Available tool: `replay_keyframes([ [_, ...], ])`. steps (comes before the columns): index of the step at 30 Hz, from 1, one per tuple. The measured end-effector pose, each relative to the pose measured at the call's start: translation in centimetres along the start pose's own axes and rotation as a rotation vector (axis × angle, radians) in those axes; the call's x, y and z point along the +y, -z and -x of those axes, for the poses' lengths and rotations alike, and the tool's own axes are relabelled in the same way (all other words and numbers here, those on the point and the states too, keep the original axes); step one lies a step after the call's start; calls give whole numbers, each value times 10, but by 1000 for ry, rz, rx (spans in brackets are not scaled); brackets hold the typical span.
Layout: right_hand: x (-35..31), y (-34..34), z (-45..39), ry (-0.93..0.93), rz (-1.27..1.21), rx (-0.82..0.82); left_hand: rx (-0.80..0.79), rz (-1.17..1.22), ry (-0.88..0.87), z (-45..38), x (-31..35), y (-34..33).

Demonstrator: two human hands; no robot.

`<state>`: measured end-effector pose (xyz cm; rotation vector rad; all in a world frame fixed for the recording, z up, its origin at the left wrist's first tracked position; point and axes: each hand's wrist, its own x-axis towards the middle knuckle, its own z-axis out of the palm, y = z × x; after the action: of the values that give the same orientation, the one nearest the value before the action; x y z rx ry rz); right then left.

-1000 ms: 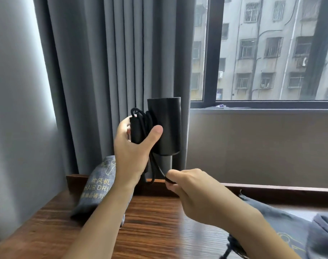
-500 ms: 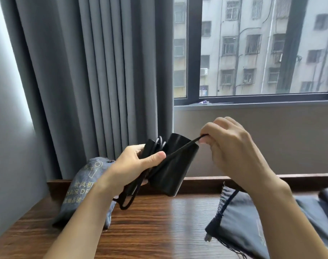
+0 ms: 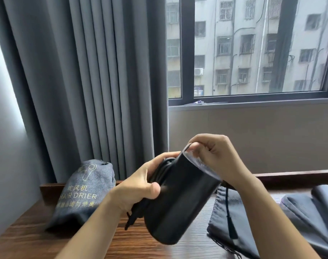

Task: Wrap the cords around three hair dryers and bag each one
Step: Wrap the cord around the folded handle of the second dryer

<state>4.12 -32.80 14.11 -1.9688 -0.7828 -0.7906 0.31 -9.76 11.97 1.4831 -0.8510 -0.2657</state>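
Observation:
A black hair dryer (image 3: pixel 180 200) is held tilted above the wooden table (image 3: pixel 122 243), its barrel pointing down toward me. My left hand (image 3: pixel 140 186) grips its folded handle, where loops of black cord (image 3: pixel 160 171) are wound. My right hand (image 3: pixel 213 157) pinches the cord at the dryer's upper rear rim. A short cord loop (image 3: pixel 130 219) hangs below my left hand. A filled grey bag printed "HAIR DRIER" (image 3: pixel 82 193) stands at the left against the curtain. An empty grey drawstring bag (image 3: pixel 234 221) lies flat at the right.
More folded grey cloth (image 3: pixel 312 204) lies at the table's far right. A grey curtain (image 3: pixel 84 81) hangs behind the left side, and a window with a sill (image 3: pixel 252 101) is behind the right. A raised wooden ledge (image 3: pixel 290 174) runs along the table's back.
My right hand has carried the cord from below the dryer up over its barrel to the rear rim. The dryer has been lowered and tilted, and the view has dropped toward the table.

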Motion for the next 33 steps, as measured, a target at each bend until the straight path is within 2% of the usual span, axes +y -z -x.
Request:
replay_keyframes([
  [1, 0, -1, -1, -10, -51, -15, 16, 26, -48, -3, -2, 0],
  [3, -5, -7, 1, -54, -138, -38, 189, -8, -133, -6, 0, -2],
  [5, -17, -19, 4, -186, -181, -91, 300, 5, -169, -2, 6, -9],
  [8, -33, -46, 9, -328, -242, -264, 434, 109, -199, 2, 13, -16],
  [11, -35, -75, 11, -452, 88, -535, 649, 160, -151, -6, 19, -11],
  [12, -38, -83, 12, -426, 188, -552, 713, 197, -137, -7, 24, -11],
  [14, -39, -95, 21, -230, 217, -527, 839, 260, -118, -9, 27, -8],
  [18, -51, -96, 31, -169, 251, -569, 1042, 264, -91, -10, 27, 3],
  [24, -79, -75, 29, -46, 406, -516, 1135, 243, -106, -2, 20, 29],
  [29, -92, -64, 31, -26, 494, -529, 1070, 213, -86, -1, 18, 31],
  [33, -98, -54, 28, 62, 499, -492, 1028, 202, -86, -4, 16, 25],
])
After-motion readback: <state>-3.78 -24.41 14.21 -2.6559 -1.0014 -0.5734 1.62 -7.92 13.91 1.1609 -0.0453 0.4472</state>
